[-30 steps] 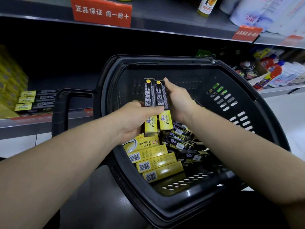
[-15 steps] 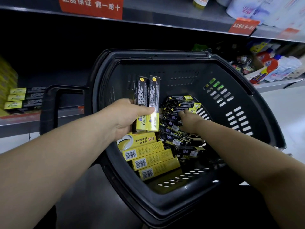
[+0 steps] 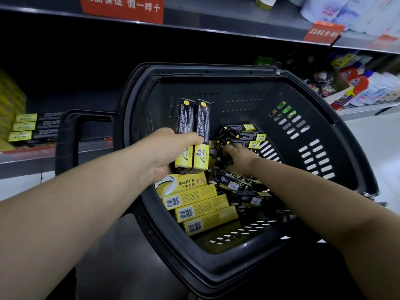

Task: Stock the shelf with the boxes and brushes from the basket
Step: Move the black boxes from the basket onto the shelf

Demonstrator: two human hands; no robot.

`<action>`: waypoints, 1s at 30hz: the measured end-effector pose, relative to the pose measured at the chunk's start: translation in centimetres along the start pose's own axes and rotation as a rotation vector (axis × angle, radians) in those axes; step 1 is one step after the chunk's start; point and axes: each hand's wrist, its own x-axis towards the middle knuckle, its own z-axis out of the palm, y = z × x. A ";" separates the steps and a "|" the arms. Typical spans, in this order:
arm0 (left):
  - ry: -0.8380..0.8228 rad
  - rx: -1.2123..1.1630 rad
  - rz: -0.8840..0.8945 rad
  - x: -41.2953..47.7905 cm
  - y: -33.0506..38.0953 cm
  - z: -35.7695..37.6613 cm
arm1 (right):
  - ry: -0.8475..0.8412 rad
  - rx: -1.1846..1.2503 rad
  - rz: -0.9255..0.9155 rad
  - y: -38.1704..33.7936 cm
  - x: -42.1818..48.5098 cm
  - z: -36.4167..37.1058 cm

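Head view. Basket (image 3: 337, 135): black, tilted toward the shelf (image 3: 65, 152).

Left hand (image 3: 171, 154): closed round two black-and-yellow boxes (image 3: 193, 135), held side by side, long axes upright, yellow ends down; likely gathered as a batch for one trip to the shelf.

Right hand (image 3: 240, 156): fingers reaching onto the pile of like boxes (image 3: 244, 135) lying crosswise; whether it grips one cannot be told.

Yellow boxes (image 3: 201, 206): four, flat in a row, barcodes leftward.

Shelf stock (image 3: 34, 126): matching boxes stacked at left.
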 end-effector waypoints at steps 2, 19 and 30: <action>-0.003 0.008 0.008 0.0 0.0 0.0 | -0.058 -0.064 -0.013 -0.2 -0.2 0.5; -0.097 -0.156 0.171 -2.7 2.7 -2.4 | 0.202 1.197 -0.111 -9.4 -9.3 -13.7; -0.126 -0.114 0.297 -8.4 1.8 -11.7 | 0.020 1.197 -0.334 -19.1 -12.1 -16.4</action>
